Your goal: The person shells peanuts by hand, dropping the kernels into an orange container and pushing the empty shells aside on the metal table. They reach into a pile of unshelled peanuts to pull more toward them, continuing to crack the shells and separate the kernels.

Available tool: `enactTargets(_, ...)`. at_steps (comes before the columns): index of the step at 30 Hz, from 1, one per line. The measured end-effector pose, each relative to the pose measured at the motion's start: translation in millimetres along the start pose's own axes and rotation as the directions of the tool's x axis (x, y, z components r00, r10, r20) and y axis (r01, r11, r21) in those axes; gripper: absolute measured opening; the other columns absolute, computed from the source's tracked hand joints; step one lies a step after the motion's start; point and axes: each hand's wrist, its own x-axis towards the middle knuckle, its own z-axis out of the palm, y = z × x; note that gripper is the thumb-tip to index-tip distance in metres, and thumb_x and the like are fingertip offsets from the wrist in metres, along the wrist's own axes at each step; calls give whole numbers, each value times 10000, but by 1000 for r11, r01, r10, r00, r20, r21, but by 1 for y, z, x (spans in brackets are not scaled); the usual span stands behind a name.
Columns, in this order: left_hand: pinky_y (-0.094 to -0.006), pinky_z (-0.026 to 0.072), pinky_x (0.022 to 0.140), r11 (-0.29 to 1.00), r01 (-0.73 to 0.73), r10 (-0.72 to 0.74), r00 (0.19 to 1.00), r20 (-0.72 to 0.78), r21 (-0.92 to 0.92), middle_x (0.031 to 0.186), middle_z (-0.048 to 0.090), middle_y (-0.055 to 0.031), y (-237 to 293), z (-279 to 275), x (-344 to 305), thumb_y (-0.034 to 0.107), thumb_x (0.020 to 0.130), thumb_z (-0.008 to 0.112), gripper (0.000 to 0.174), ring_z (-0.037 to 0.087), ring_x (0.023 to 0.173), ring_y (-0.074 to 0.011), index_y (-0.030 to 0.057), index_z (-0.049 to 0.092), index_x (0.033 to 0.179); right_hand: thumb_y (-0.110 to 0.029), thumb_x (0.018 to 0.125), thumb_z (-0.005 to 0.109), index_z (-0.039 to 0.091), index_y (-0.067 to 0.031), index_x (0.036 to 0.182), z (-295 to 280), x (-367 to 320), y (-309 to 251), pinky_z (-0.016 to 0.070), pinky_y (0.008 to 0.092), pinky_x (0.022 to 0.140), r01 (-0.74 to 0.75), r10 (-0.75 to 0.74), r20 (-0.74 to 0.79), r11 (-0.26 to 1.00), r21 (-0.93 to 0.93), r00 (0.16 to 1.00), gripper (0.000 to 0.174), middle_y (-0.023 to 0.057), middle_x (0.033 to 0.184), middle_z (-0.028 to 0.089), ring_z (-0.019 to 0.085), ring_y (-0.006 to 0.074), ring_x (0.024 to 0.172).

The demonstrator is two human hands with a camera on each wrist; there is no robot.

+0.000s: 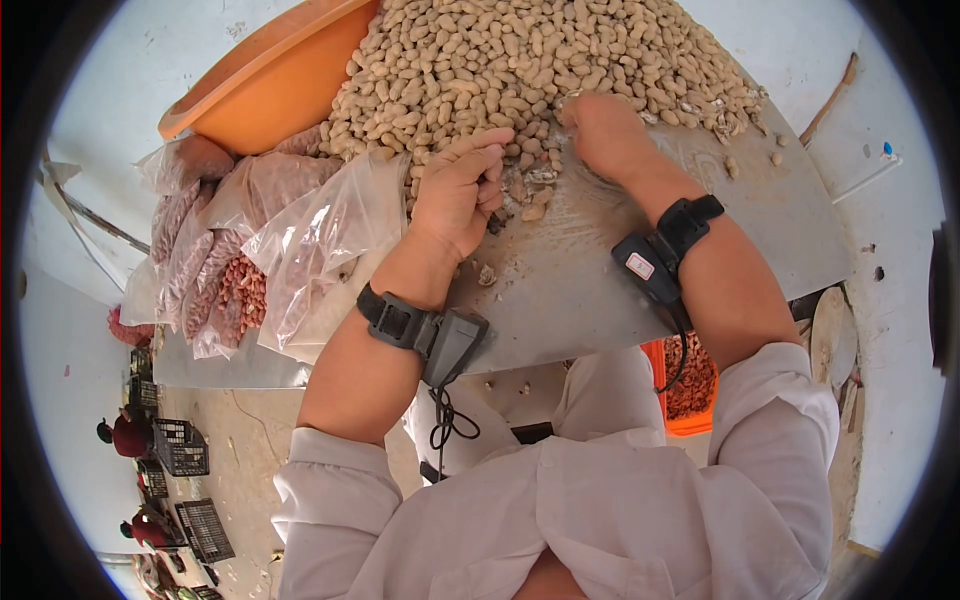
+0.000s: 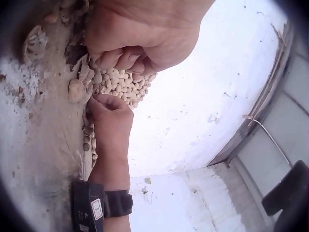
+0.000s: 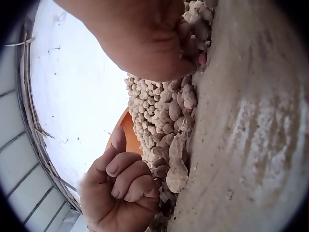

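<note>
A big heap of unshelled peanuts [image 1: 520, 60] covers the back of a grey metal table [image 1: 560, 310]. At its front edge is my right hand [image 1: 612, 138], fingers curled down among the nuts and fingertips hidden; I cannot tell whether they hold a peanut. My left hand [image 1: 457, 195] hovers by the heap's near edge. Its fingers are curled toward the palm in the right wrist view, with no object showing in them. Between the hands lie broken shells [image 1: 535, 205] and loose peanuts. One whole peanut [image 3: 177, 179] lies near the left hand.
Clear plastic bags [image 1: 240, 290] of reddish kernels lie at the left, beside an orange basin [image 1: 290, 75]. Below the table's front edge, an orange container [image 1: 690, 395] holds reddish bits. Black crates [image 1: 182, 447] and people in dark red are on the floor at far left.
</note>
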Motion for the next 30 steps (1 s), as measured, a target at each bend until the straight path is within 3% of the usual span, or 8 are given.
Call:
enactTargets(1,-195,280,469,1000,-8,8,1000,-8,-6,693,444,17,0,1,0,68,888,502,235,335,516,-64,-24,553,1099,-38,745,575,641,-48,848,0,1,0,503,407,703,-8,8,-35,1000,7,999,123,160,936,621,615,335,823)
enactTargets(4,-191,276,465,999,-36,35,999,-36,-36,699,466,24,0,2,0,100,888,548,222,342,514,-55,-9,571,1080,-69,741,615,637,-56,834,-8,-1,0,494,360,644,97,14,-259,905,414,966,96,127,854,623,608,299,739)
enactTargets(7,-192,281,461,996,-62,58,997,-51,-66,692,490,33,-2,2,3,140,874,605,186,358,509,-47,15,611,1012,-95,742,648,631,-56,822,-15,-4,-15,473,314,603,177,21,-245,635,752,969,91,78,782,609,588,228,664)
enactTargets(13,-185,243,441,996,-81,80,996,-48,-32,714,479,41,-5,1,5,170,908,563,146,317,494,-32,33,572,860,-92,759,659,632,-54,840,-19,-14,-43,456,259,562,402,-229,-333,606,687,915,94,37,751,581,567,97,647)
enactTargets(19,-178,277,455,974,-196,203,978,-51,110,684,501,36,-6,6,3,164,906,561,147,339,500,-27,23,597,884,-70,787,642,624,15,864,-16,-16,-41,499,235,566,-15,-77,29,174,985,997,116,54,794,629,597,104,643)
enactTargets(22,-177,323,474,949,-220,236,971,-47,224,702,568,17,-7,3,4,153,888,586,172,397,527,-28,0,630,952,-89,828,639,617,7,937,-20,-18,-41,506,235,637,-171,-56,189,235,957,980,146,68,780,641,599,99,699)
enactTargets(25,-173,347,495,922,-256,276,961,-28,290,727,598,6,-7,5,5,147,881,593,169,426,560,-27,-3,643,941,-90,791,666,613,40,928,-18,-18,-44,530,239,629,-162,-69,177,179,970,982,197,91,814,638,631,138,701)
enactTargets(30,-187,399,549,819,-341,414,908,-63,462,728,605,-6,-8,0,7,146,870,602,169,491,626,-48,-16,649,885,-105,758,707,618,59,942,-16,-19,-48,525,235,641,-270,-80,265,-61,961,961,263,101,824,636,623,142,700)
